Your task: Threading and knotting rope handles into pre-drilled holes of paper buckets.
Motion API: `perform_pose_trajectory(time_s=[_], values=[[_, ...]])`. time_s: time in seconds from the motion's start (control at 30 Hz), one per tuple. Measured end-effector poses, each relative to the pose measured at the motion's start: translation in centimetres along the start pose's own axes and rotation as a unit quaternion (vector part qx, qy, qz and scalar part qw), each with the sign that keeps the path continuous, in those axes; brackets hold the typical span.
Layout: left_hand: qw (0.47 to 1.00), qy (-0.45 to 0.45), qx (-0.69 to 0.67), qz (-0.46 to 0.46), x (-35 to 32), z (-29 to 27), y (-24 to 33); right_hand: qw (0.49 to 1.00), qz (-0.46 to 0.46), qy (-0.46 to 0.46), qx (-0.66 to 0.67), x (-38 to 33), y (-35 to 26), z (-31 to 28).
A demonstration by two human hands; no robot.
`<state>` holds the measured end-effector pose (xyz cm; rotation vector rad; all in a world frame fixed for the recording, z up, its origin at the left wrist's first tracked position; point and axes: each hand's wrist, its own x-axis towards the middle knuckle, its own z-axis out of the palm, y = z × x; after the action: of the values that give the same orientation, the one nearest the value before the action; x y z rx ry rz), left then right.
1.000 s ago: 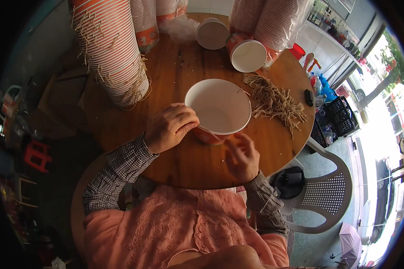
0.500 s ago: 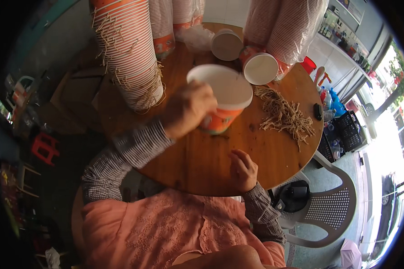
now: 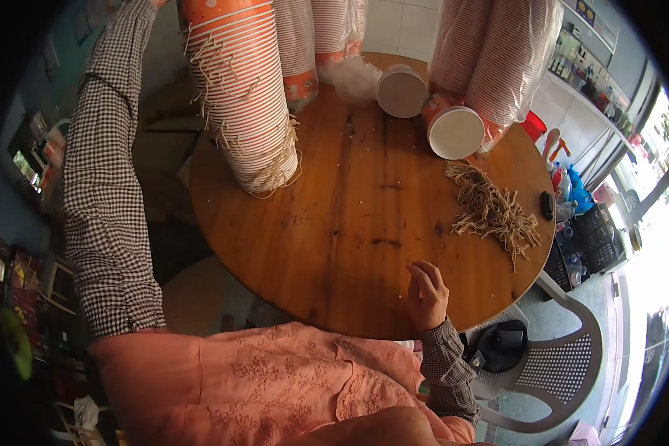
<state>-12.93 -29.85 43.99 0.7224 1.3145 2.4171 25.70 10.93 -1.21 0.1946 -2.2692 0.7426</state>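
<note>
My left arm reaches up along the left side, and only a sliver of my left hand (image 3: pixel 158 2) shows at the top edge. Its fingers are out of view, close to the tall stack of orange and white paper tubs (image 3: pixel 253 97). That stack leans on the table with strands of thin twine caught between its rims. My right hand (image 3: pixel 428 299) hovers by the table's near edge, loosely curled, fingers slightly apart, with nothing in it. Farther off lies a tangled pile of tan twine (image 3: pixel 494 212).
The round wooden table (image 3: pixel 327 245) also bears more tub stacks in clear plastic (image 3: pixel 513 59). Two tubs lie with white openings facing me, one a white-mouthed tub (image 3: pixel 456 133). A small black object (image 3: pixel 546 205) sits at the right edge. A grey plastic chair (image 3: pixel 557 364) holds a black bag (image 3: pixel 502 346).
My left hand has swung from the table's middle up and left, out past the top edge. The orange tub it held there is no longer in view. My right hand stays nearly still.
</note>
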Motion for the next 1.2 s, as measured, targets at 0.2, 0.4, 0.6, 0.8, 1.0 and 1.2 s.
perform_pose_trajectory(time_s=[0.2, 0.4, 0.6, 0.8, 1.0, 1.2], values=[[0.948, 0.216, 0.208, 0.103, -3.3, -12.1, 2.0, 0.999, -0.020, -0.007, 0.043, 0.3, -0.7, 0.9], [0.936, 0.257, 0.240, 0.010, -7.9, -8.8, -8.2, 0.999, 0.034, -0.005, 0.040, 0.0, -0.9, 0.4], [0.879, 0.122, 0.460, 0.004, -14.7, -7.9, -17.9, 0.998, 0.050, -0.002, 0.031, -0.1, -0.1, 0.5], [0.831, -0.077, 0.516, -0.193, -22.9, -4.2, -30.2, 0.988, 0.128, -0.006, 0.082, 1.7, 1.2, -0.1], [0.809, -0.215, 0.504, -0.213, -21.6, -1.4, -38.6, 0.968, 0.215, 0.088, 0.097, 5.7, 9.7, -0.8], [0.909, -0.155, 0.365, -0.130, -15.4, 0.9, -47.9, 0.963, 0.256, 0.081, -0.018, 11.9, 17.8, -1.5]])
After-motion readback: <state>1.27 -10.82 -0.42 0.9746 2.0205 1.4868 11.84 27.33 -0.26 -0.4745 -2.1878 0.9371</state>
